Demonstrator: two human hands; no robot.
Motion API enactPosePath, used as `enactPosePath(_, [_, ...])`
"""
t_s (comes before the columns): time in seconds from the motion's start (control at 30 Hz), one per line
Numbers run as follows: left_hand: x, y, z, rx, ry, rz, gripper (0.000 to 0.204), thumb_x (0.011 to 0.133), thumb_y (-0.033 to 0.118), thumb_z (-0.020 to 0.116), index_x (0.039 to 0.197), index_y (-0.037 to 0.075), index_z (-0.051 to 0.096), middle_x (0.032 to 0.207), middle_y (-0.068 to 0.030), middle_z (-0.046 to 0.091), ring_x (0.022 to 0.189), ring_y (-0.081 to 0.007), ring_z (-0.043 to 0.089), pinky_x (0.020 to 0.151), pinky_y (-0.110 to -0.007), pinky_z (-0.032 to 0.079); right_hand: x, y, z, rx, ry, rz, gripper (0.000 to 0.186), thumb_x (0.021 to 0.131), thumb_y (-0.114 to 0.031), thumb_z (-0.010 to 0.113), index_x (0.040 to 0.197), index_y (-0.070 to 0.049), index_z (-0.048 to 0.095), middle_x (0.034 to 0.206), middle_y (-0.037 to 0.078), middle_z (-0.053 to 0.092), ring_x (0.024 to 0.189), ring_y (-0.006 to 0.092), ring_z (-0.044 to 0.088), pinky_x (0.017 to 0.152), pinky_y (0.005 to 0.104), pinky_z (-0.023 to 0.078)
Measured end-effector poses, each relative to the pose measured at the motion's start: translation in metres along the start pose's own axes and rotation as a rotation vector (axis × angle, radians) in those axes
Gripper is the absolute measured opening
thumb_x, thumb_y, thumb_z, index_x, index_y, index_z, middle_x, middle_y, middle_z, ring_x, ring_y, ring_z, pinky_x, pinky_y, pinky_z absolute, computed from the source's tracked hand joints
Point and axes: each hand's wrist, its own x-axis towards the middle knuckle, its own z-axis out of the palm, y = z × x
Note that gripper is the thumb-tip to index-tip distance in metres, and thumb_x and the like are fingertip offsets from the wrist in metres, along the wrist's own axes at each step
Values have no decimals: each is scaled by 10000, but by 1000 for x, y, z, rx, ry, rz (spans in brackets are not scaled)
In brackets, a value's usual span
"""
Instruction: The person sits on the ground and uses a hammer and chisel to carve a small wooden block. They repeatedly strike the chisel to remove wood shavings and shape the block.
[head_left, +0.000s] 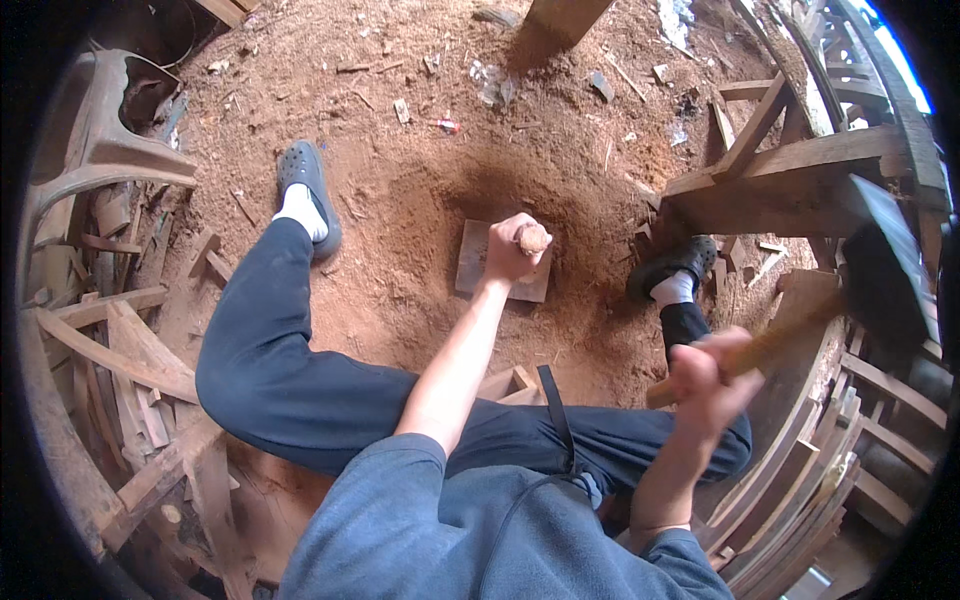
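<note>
Seated worker splitting or shaping a small wooden piece on a flat block [478, 262] that lies on the sawdust-covered floor [420, 170]; all positions are given relative to this block. The left hand [512, 248] is closed around a short, rounded wooden piece [534, 238], held upright over the block's right half; whether its lower end touches the block cannot be told. The right hand [712, 372] is clenched on the wooden handle of an axe [880, 262], raised well to the right of the block, its dark head blurred. One dark shoe [305, 190] sits to the left of the block, the other [672, 266] to its right, both clear of it. Stacks of curved wooden slats [800, 480] lie far right and far left of the block.

For a clean stroke, the piece should probably stand squarely near the block's centre, with the left fingers low and away from the top end. The swing looks best kept short and vertical, landing between the two shoes, so that a glancing blade would meet the block rather than a leg.
</note>
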Motion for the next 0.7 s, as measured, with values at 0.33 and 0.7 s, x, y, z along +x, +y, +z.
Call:
enactPosePath(0.33, [8,-5,5,63,34,145,169,659,73,712,659,61,543,643,-89,609,575,-226,614,559,-338,498,-17,89,99,-580,-284,398,154,750,-117,598,775,35,610,677,254,600,616,236,618,627,367,483])
enactPosePath(0.7, [-6,-5,17,47,-14,-12,113,644,58,660,690,56,557,651,-117,608,623,-279,645,568,-331,502,-5,12,12,478,227,-204,186,745,62,516,730,-65,381,549,55,455,428,143,429,491,274,453])
